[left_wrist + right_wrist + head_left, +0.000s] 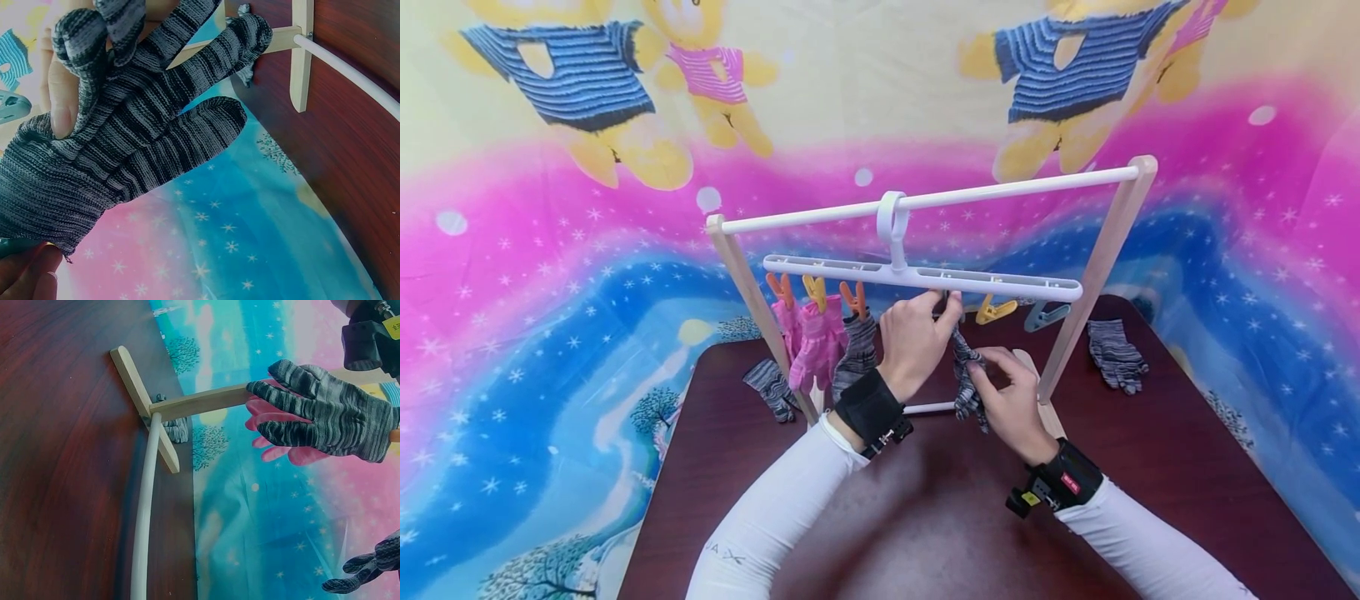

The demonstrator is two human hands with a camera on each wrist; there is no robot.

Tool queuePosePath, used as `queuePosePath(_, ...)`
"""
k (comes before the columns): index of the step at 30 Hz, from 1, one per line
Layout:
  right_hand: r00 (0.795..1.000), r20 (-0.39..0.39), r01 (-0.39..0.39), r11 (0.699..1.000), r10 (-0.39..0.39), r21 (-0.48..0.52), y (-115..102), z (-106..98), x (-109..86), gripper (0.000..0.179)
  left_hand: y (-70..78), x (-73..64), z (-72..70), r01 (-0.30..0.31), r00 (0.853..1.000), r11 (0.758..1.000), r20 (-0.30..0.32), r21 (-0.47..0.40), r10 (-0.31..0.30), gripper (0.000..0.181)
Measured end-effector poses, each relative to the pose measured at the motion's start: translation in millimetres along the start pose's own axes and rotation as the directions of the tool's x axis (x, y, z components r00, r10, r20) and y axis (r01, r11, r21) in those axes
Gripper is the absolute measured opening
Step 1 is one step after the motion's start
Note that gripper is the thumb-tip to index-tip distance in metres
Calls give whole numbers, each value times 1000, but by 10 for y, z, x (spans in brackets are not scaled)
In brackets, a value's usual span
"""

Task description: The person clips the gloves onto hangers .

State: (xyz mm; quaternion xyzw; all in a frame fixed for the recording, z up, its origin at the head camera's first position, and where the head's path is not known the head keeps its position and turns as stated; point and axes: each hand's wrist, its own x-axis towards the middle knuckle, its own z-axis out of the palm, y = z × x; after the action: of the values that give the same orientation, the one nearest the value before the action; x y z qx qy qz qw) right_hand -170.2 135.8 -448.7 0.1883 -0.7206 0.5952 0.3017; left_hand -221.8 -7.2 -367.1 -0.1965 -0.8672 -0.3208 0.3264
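Note:
My left hand [917, 337] is raised under the white hanger bar [1011, 283], right of its hook. In the left wrist view its fingers [28, 275] pinch a dark green clothespin [17, 245] at the cuff of a grey-and-black striped glove [144, 125]. My right hand [1015, 404] holds that glove lower down, its thumb lying on the knit near the glove's fingers. Left of my left hand, a matching glove [855, 346] hangs from an orange clothespin [853, 298], beside pink gloves [816, 337] on orange and yellow clothespins. In the right wrist view my right hand is out of sight.
The hanger hooks over a white rod [1015, 185] on a wooden stand [1097, 275]. Yellow [997, 310] and blue-grey [1047, 315] clothespins dangle on the right. Striped gloves lie on the dark table [715, 500] at left [771, 389] and right [1116, 356]. A printed cloth backs everything.

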Motion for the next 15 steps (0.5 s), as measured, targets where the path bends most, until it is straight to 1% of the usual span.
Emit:
queuePosePath(6,1000,6,-6,1000,6,-6,3,-2,-5,16,-14,-16,3,-1,1000,1000,-2,9,1,40)
queuePosePath(13,1000,9,-1,1000,2,-17,295,-13,-53,21,-19,-19,6,-2,1000,1000,-7,5,2,41)
queuePosePath(15,1000,12,-2,1000,2,-14,292,-18,-51,22,-22,-18,8,-5,1000,1000,-5,5,5,42)
